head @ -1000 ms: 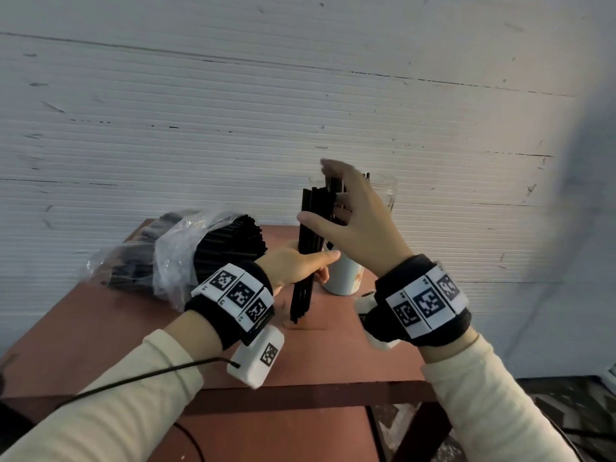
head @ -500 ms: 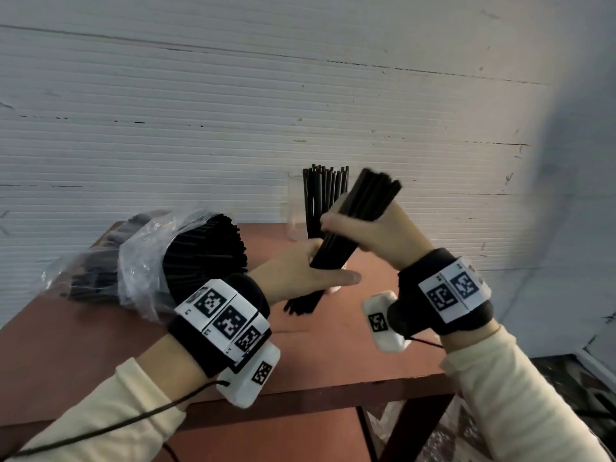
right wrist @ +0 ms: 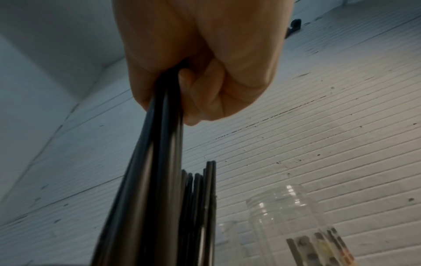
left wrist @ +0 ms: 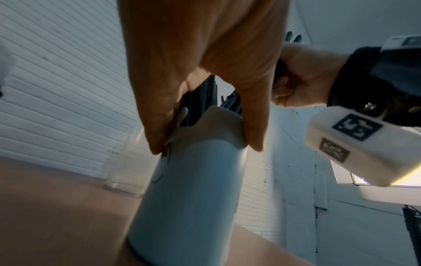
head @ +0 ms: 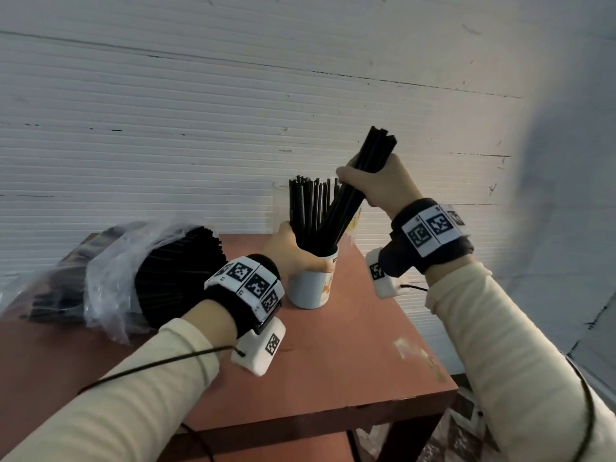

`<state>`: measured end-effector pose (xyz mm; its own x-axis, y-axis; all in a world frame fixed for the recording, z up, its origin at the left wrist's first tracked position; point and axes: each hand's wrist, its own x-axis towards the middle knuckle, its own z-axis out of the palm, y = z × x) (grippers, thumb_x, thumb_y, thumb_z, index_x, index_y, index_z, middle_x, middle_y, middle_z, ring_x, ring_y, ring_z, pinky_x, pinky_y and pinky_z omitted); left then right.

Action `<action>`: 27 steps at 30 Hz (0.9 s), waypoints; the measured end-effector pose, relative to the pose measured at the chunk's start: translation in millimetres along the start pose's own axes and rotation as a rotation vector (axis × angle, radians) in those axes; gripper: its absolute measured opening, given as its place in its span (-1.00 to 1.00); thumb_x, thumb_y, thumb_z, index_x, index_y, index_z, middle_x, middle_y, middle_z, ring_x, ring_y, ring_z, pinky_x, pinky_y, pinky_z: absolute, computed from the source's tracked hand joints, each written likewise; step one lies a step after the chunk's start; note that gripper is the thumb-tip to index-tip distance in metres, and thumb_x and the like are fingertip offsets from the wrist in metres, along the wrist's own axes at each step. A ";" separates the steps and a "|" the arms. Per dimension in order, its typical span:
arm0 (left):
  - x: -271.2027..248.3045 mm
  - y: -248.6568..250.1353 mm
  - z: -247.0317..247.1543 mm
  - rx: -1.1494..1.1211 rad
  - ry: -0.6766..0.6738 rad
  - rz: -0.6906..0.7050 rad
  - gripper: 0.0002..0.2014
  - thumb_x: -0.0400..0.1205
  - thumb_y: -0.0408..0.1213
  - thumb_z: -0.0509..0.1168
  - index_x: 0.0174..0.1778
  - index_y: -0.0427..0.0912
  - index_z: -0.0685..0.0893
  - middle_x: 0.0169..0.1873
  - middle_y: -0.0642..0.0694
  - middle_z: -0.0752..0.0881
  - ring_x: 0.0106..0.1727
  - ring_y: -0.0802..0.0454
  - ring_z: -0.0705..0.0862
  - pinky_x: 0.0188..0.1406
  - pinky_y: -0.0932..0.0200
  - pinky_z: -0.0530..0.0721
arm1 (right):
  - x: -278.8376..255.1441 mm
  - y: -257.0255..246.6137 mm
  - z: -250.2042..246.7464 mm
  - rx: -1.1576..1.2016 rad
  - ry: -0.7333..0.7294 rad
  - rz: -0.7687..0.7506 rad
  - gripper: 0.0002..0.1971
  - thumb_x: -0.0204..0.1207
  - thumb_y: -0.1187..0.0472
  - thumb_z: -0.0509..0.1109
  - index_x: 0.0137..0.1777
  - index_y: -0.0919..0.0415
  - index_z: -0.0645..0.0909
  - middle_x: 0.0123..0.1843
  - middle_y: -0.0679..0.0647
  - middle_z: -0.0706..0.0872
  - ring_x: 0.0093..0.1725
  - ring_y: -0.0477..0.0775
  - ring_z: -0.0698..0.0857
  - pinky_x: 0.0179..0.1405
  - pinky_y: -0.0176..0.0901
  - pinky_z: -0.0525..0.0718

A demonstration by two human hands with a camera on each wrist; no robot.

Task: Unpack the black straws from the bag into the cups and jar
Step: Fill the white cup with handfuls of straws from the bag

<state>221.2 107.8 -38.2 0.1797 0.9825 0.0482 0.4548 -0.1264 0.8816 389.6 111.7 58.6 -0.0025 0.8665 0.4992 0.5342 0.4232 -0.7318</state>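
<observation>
A bundle of straws goes into the white cup

The left hand (head: 293, 253) grips the white cup (head: 311, 283) at its rim, likely to steady it, while the right hand (head: 378, 183) clenches a slanted straw bundle (head: 353, 198), lower ends inside. The bag (head: 110, 278) lies at left.

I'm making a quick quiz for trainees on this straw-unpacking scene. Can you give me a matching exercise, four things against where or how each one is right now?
Things:
1. left hand
2. right hand
3. plastic bag
4. clear cup

States:
a. lies on its side on the table, straws inside
b. grips a tilted straw bundle
c. stands without straws behind the white cup
d. holds the white cup's rim

Pairs: 1-d, 2-b, 3-a, 4-c
</observation>
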 end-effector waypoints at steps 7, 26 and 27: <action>1.4 -3.8 -4.1 -0.021 -0.066 0.080 -0.51 0.27 -0.27 0.69 0.05 0.07 0.67 0.05 0.04 0.78 0.15 0.08 0.71 0.30 0.01 0.66 | 2.5 16.8 26.9 -0.178 -0.267 0.066 -0.70 0.41 0.04 0.49 -0.40 0.16 0.50 -0.63 -0.14 0.44 -0.66 -0.16 0.40 -0.61 -0.29 0.38; -7.7 -3.7 -0.1 -0.094 -0.047 0.089 -0.29 0.05 -0.02 0.68 0.16 0.04 0.70 0.05 0.03 0.81 0.15 0.04 0.75 0.25 -0.11 0.70 | -29.5 10.2 37.0 -0.113 -0.128 0.092 -0.64 0.39 0.02 0.61 -0.05 0.18 0.52 -0.39 -0.03 0.67 -0.49 -0.13 0.69 -0.46 -0.37 0.62; -6.8 -5.2 0.4 -0.101 -0.040 0.086 -0.29 0.05 -0.03 0.68 0.16 0.03 0.70 0.06 0.03 0.80 0.15 0.04 0.75 0.25 -0.10 0.70 | -30.4 10.6 38.6 -0.054 -0.109 0.127 -0.58 0.38 0.06 0.63 0.01 0.22 0.49 -0.38 0.00 0.69 -0.43 -0.05 0.75 -0.38 -0.30 0.70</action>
<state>218.0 101.7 -43.3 0.2496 0.9622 0.1087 0.3462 -0.1936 0.9180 362.7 100.0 17.7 -0.0225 0.9370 0.3486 0.5809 0.2961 -0.7582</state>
